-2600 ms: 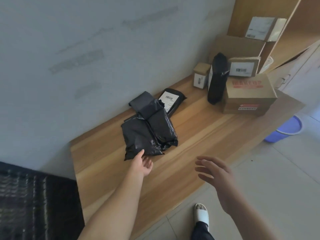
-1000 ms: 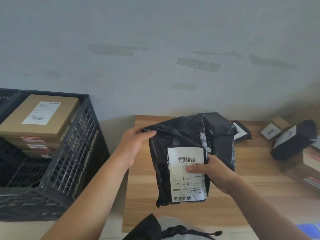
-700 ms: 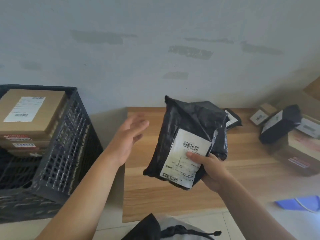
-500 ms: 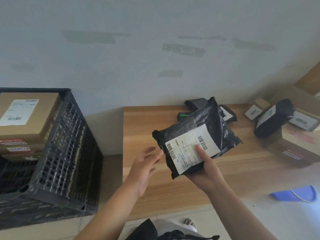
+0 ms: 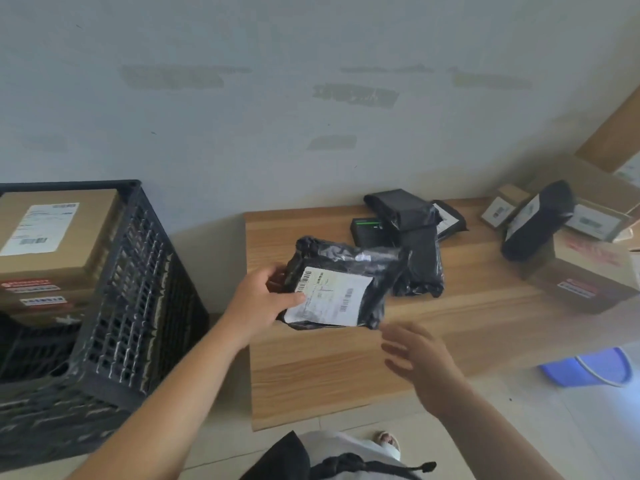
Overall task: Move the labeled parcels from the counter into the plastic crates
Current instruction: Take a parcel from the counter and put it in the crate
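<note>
Black plastic mailing bag with a white printed shipping label (image 5: pixel 337 285) is held just above a pale wooden bench (image 5: pixel 346 368), label facing up. The left hand (image 5: pixel 258 301) grips the bag's left edge, thumb pressed on the corner of the label and fingers tucked under the plastic. The right hand (image 5: pixel 420 358) hovers just beside the bag's lower right corner, fingers spread wide and holding nothing, not touching the bag.

To the left of the bench stands a tall dark grey plastic lattice crate (image 5: pixel 138 306). Inside it is a stack of brown cardboard boxes; the top box (image 5: pixel 52 233) carries a white shipping label, and the boxes beneath it show red-and-white stickers on their sides. The crate's front half looks unfilled (its depths are too dark to be sure).

Further back on the bench lies a heap of crumpled black plastic mailers (image 5: pixel 414 237), with a small flat black box with green print (image 5: pixel 367 232) touching its left side. At the far right sit several brown cardboard cartons (image 5: pixel 585 275), with a black bagged parcel (image 5: pixel 535 223) leaning tilted against them and a small labelled carton (image 5: pixel 504 209) just beside it. A blue plastic bucket (image 5: pixel 588 370) sits on the tiled floor under the bench's right end.
</note>
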Demonstrator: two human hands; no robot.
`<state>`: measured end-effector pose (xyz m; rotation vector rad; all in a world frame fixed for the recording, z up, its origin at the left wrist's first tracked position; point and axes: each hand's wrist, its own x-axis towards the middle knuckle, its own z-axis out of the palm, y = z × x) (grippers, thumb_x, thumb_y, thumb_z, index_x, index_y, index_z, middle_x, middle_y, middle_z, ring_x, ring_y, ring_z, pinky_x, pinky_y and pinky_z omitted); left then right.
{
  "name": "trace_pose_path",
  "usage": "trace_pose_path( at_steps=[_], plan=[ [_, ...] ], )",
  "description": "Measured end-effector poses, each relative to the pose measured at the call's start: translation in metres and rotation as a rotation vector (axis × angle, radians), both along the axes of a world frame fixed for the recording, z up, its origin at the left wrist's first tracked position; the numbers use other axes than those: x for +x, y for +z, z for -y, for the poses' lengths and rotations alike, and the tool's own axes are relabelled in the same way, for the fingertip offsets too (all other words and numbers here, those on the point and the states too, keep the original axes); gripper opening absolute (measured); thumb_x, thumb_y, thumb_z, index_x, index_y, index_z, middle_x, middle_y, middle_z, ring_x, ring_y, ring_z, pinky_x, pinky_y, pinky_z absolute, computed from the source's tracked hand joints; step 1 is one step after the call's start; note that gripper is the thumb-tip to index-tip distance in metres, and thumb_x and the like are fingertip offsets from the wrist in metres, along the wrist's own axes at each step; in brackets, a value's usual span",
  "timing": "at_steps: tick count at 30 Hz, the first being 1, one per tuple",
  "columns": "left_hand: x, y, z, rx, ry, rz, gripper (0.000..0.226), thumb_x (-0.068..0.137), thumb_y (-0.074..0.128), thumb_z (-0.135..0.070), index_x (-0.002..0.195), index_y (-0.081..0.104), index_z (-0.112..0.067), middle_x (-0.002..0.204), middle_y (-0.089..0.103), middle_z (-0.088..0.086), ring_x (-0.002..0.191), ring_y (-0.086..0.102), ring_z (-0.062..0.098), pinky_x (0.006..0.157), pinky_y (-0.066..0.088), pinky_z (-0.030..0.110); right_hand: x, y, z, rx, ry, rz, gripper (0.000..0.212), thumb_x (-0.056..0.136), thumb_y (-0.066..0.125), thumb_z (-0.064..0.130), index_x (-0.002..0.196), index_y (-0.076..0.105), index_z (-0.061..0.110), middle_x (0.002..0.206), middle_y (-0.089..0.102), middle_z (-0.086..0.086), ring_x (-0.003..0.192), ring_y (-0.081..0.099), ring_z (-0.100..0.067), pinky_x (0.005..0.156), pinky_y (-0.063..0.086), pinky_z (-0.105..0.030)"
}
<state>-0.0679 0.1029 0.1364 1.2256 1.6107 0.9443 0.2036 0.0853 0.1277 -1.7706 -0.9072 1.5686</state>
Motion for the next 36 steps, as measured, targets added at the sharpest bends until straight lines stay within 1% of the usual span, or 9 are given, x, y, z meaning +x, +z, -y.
trace_pose_path(
  at_steps=[4, 6, 8, 11, 15, 20, 24, 30, 36],
  plan=[
    [-0.030, 0.039, -0.010, 0.003, -0.294, -0.268, 0.038, 0.081, 0.089, -0.027, 0.107, 0.067, -0.044, 0.107, 0.074, -0.021, 0.096, 0.067, -0.005, 0.080, 0.054, 0.017, -0.008, 0.052, -0.025, 0.575, 0.339, 0.353, 0.049, 0.082, 0.087, 0.029, 0.124, 0.065, 0.035, 0.122, 0.066, 0.018, 0.112, 0.062, -0.002, 0.095, 0.049, -0.025],
    [-0.037, 0.059, -0.010, 0.009, -0.368, -0.296, 0.038, 0.081, 0.088, -0.030, 0.113, 0.069, -0.039, 0.112, 0.074, -0.022, 0.100, 0.067, -0.005, 0.079, 0.051, 0.011, -0.016, 0.075, -0.045, 0.664, 0.530, 0.478, 0.070, 0.079, 0.089, 0.035, 0.140, 0.054, 0.040, 0.130, 0.056, 0.022, 0.119, 0.052, 0.001, 0.098, 0.043, -0.024],
    [-0.042, 0.074, -0.006, 0.024, -0.398, -0.305, 0.041, 0.083, 0.087, -0.028, 0.119, 0.070, -0.031, 0.112, 0.075, -0.022, 0.100, 0.068, -0.005, 0.077, 0.053, 0.009, -0.026, 0.092, -0.059, 0.655, 0.693, 0.529, 0.059, 0.080, 0.088, 0.034, 0.131, 0.059, 0.042, 0.122, 0.061, 0.024, 0.112, 0.057, 0.004, 0.103, 0.047, -0.033],
    [-0.048, 0.091, 0.003, 0.065, -0.383, -0.318, 0.043, 0.085, 0.086, -0.019, 0.123, 0.069, -0.031, 0.105, 0.073, -0.029, 0.088, 0.067, -0.014, 0.071, 0.050, 0.005, -0.035, 0.100, -0.071, 0.577, 0.828, 0.409, 0.033, 0.084, 0.085, 0.021, 0.104, 0.070, 0.044, 0.097, 0.076, 0.021, 0.093, 0.071, 0.000, 0.095, 0.060, -0.043],
    [-0.051, 0.102, 0.015, 0.086, -0.340, -0.353, 0.045, 0.086, 0.084, -0.022, 0.112, 0.061, -0.052, 0.096, 0.066, -0.047, 0.095, 0.062, -0.017, 0.077, 0.045, 0.001, -0.043, 0.089, -0.072, 0.569, 0.936, 0.254, 0.041, 0.083, 0.086, 0.015, 0.115, 0.073, 0.037, 0.107, 0.078, 0.018, 0.095, 0.074, -0.005, 0.089, 0.063, -0.040],
    [-0.042, 0.110, 0.024, 0.068, -0.279, -0.361, 0.043, 0.087, 0.084, -0.026, 0.118, 0.063, -0.048, 0.115, 0.073, -0.029, 0.105, 0.063, -0.010, 0.080, 0.046, 0.001, -0.042, 0.074, -0.080, 0.531, 0.963, 0.033, 0.035, 0.085, 0.082, 0.006, 0.109, 0.079, 0.031, 0.109, 0.081, 0.005, 0.098, 0.078, -0.018, 0.085, 0.064, -0.039],
    [-0.028, 0.110, 0.029, 0.106, -0.086, -0.219, 0.059, 0.084, 0.085, -0.036, 0.133, 0.055, -0.050, 0.124, 0.065, -0.025, 0.112, 0.058, -0.012, 0.085, 0.048, 0.014, -0.030, 0.065, -0.092, 0.444, 0.899, -0.120, 0.028, 0.085, 0.082, 0.005, 0.103, 0.082, 0.027, 0.109, 0.081, 0.001, 0.098, 0.079, -0.021, 0.078, 0.065, -0.030],
    [0.022, 0.070, 0.047, 0.122, 0.131, 0.364, 0.091, 0.067, 0.091, -0.031, 0.148, 0.047, -0.031, 0.134, 0.069, 0.001, 0.121, 0.068, 0.023, 0.103, 0.056, 0.048, 0.011, 0.064, -0.113, 0.276, 0.755, -0.348, 0.044, 0.073, 0.083, 0.015, 0.117, 0.077, 0.011, 0.118, 0.078, -0.009, 0.107, 0.076, -0.032, 0.090, 0.062, -0.044],
    [0.091, 0.029, 0.062, 0.040, 0.176, 0.466, 0.067, 0.079, 0.085, -0.020, 0.138, 0.055, -0.029, 0.131, 0.072, -0.001, 0.120, 0.070, 0.020, 0.090, 0.061, 0.033, 0.047, 0.054, -0.120, 0.174, 0.773, -0.432, 0.042, 0.074, 0.081, 0.010, 0.116, 0.077, 0.008, 0.119, 0.077, -0.013, 0.108, 0.076, -0.034, 0.084, 0.064, -0.036]
  ],
)
